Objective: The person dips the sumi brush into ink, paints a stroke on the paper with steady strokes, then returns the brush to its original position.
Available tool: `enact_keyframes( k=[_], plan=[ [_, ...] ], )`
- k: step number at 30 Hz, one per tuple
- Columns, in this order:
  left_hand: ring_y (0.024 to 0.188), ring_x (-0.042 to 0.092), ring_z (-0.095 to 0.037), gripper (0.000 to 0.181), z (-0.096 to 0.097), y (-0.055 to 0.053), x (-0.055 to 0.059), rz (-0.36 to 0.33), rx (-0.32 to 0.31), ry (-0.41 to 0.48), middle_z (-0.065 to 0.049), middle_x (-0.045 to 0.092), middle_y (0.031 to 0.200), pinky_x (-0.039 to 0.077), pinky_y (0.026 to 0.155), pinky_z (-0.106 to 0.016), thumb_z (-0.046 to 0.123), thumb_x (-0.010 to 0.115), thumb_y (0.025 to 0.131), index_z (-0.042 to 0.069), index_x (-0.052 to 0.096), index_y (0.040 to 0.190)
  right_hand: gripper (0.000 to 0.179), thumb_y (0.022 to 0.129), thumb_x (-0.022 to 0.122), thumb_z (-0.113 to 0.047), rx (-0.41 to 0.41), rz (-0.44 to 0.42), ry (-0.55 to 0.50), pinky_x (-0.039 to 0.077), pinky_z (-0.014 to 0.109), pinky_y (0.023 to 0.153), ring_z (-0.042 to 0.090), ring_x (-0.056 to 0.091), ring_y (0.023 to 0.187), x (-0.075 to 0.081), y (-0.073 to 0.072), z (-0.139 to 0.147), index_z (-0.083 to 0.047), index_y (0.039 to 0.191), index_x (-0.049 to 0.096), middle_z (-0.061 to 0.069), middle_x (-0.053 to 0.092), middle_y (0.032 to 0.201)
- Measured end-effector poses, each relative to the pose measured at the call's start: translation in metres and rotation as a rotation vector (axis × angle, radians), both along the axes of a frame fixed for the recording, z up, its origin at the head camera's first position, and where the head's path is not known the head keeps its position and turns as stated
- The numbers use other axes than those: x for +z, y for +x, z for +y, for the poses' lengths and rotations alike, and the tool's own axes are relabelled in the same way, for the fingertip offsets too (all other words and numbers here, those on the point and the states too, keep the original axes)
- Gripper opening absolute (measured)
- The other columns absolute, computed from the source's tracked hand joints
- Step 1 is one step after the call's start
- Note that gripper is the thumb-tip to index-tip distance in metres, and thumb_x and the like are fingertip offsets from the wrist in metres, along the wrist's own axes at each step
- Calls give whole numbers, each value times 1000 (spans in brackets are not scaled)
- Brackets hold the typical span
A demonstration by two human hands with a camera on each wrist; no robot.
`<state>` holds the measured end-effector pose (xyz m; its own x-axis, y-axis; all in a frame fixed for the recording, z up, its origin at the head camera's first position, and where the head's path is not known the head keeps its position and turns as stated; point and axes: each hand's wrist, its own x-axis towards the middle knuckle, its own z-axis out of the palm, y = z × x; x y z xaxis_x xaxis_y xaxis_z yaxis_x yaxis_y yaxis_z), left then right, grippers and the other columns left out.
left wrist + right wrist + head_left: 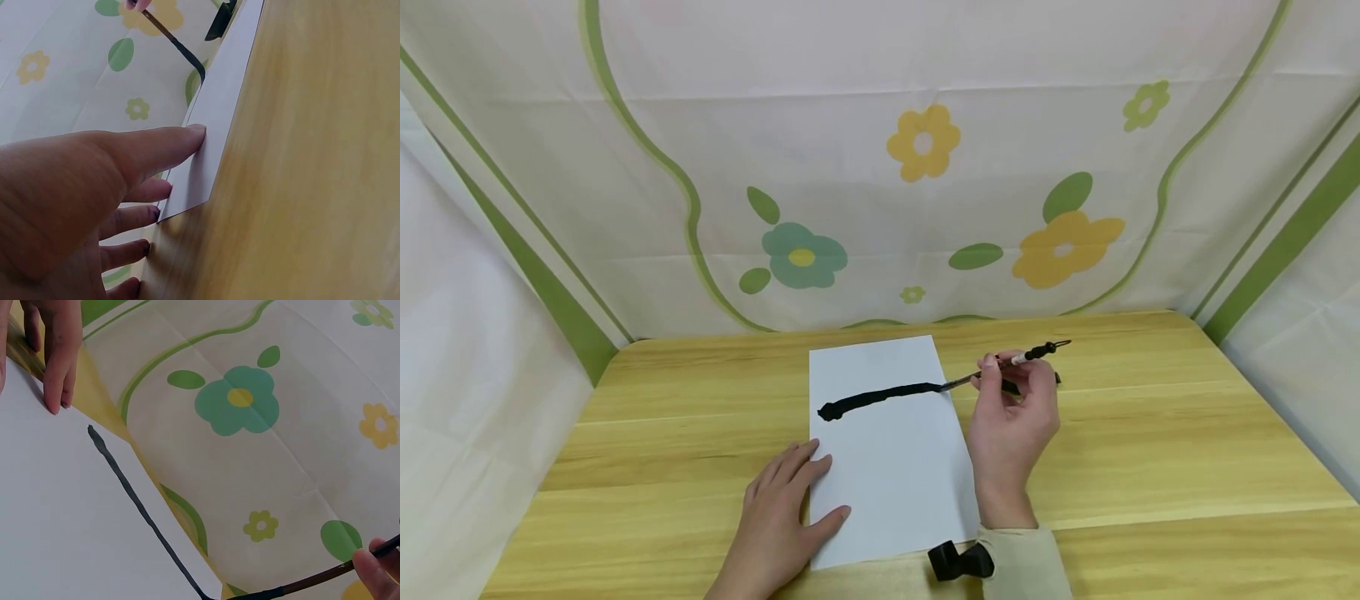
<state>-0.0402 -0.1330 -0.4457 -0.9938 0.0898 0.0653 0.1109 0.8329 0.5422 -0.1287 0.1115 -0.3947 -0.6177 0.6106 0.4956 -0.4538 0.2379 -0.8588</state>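
Note:
A sheet of white paper (887,475) lies on the wooden table, crossed near its far end by a thick black ink stroke (880,397) with a blotted left end. Between thumb and fingers my right hand (1015,421) pinches a calligraphy brush (955,382), slanted, its dark tip at the stroke's right end by the paper's edge. In the right wrist view the brush (319,578) bends toward the sheet. My left hand (778,512) rests along the paper's left edge, fingers spread and thumb on the sheet. Dark smudges mark some fingertips (154,214) in the left wrist view.
Partly hidden behind my right hand is a black object (219,24) on the table. A black device (958,561) sits at my right sleeve. White cloth with printed flowers (923,143) hangs behind the table (1150,433) and along both sides.

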Motion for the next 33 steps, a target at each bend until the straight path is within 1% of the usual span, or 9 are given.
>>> enact_keyframes(
  k=[9,18,26,28,33],
  plan=[
    [150,50,-37,56,0,1,-1,29,-1,7,-3,57,160,39,115,-69,42,87,89,18,72,137,18,101,72,-3,-6,0,0,63,19,72,8,75,88,2,1,0,12,106,63,12,68,100],
    [150,50,-36,56,0,1,0,28,-5,-8,-3,57,161,39,116,-69,43,87,89,18,72,137,19,101,73,-4,-15,1,14,62,17,71,3,73,85,3,2,-2,11,105,64,13,69,99],
    [148,52,-36,55,1,1,-1,63,-10,-18,-3,58,159,41,114,-68,42,87,89,17,73,136,18,101,73,-4,-17,-1,20,63,18,71,4,73,86,3,2,0,11,105,64,12,68,100],
    [149,52,-36,55,1,1,-1,57,-9,-19,-3,58,159,41,114,-68,42,87,89,17,73,136,18,100,73,-4,-19,0,18,63,17,71,4,73,86,3,2,0,11,105,64,12,68,100],
    [151,49,-36,56,0,0,0,19,-7,-23,-3,56,161,39,117,-68,43,86,90,18,72,138,17,100,74,-4,-25,-3,14,62,17,70,4,73,85,3,2,-1,11,105,65,11,68,100]
  ],
)
